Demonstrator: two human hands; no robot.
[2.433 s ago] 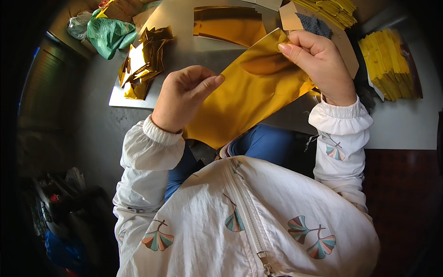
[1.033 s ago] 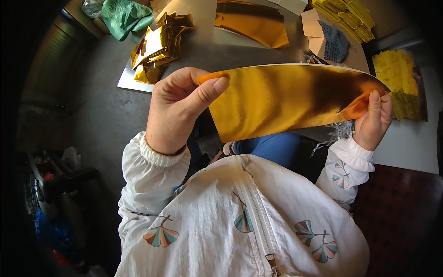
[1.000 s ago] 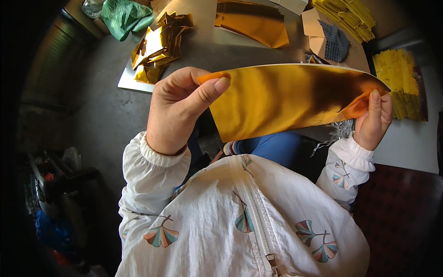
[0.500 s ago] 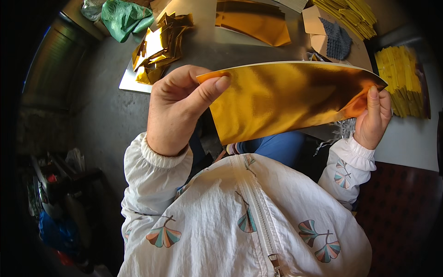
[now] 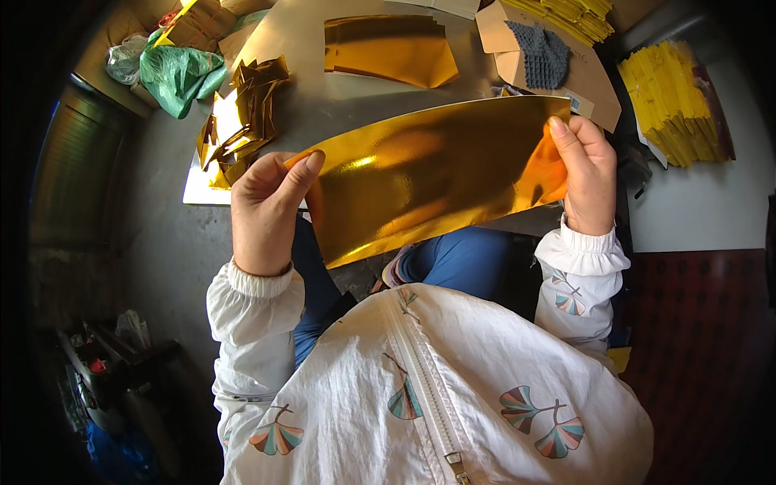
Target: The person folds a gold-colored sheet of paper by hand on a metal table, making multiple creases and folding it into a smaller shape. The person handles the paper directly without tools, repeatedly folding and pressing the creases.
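Note:
A long gold foil sheet (image 5: 420, 174) is stretched between my two hands above my lap, its glossy side facing me and its upper edge bowed. My left hand (image 5: 271, 206) pinches the sheet's upper left corner, with the thumb on the near face. At the other end my right hand (image 5: 588, 170) grips the right edge, where the foil creases under the thumb. Behind the sheet, flat gold foil sheets (image 5: 388, 52) lie stacked on the metal table. Folded gold foil pieces (image 5: 242, 121) are heaped at the table's left edge.
A grey knitted cloth (image 5: 543, 56) rests on a cardboard box (image 5: 594, 77) at the back right. Yellow bundles (image 5: 667, 101) lie on a pale surface to the right. A green plastic bag (image 5: 179, 74) sits at the far left. The metal table (image 5: 311, 101) spans the area ahead.
Both hands and the gold sheet have shifted left in view, the left hand lower. The sheet now lies flatter toward me. The whole view has also turned slightly.

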